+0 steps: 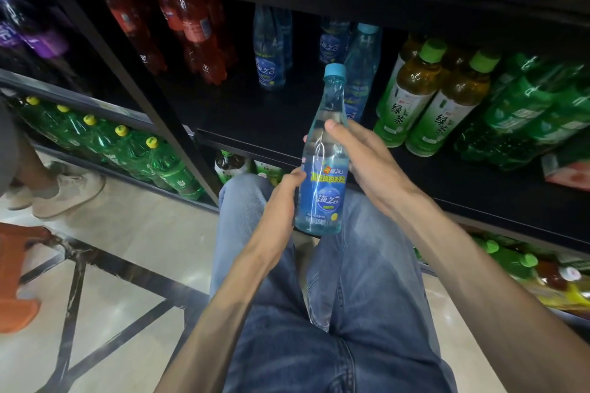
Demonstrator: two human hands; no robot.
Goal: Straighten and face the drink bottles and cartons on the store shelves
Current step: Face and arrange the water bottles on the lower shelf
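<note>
Pale blue and see-through, the bottle (321,166) is off the shelf right now, held up in front of the shelf's front edge and over the person's jeans (335,313), cap up and leaning a touch to the right, label facing us. Both hands are on it. The left hand (282,198) grips the lower part by the label, fingers curled round the far side so you mostly see the back of the hand. The right hand (357,153) wraps the clear upper body, thumb pressed on the front and fingers curled behind, tips just peeking out on the left side.

On the black shelf (255,124) behind, a few matching blue bottles (269,51) stand toward the back, red soda bottles (194,32) off to the left, and green tea bottles (427,96) crowd the right end near the front edge. Green bottles with yellow caps (127,150) line the lower shelf on the left.
</note>
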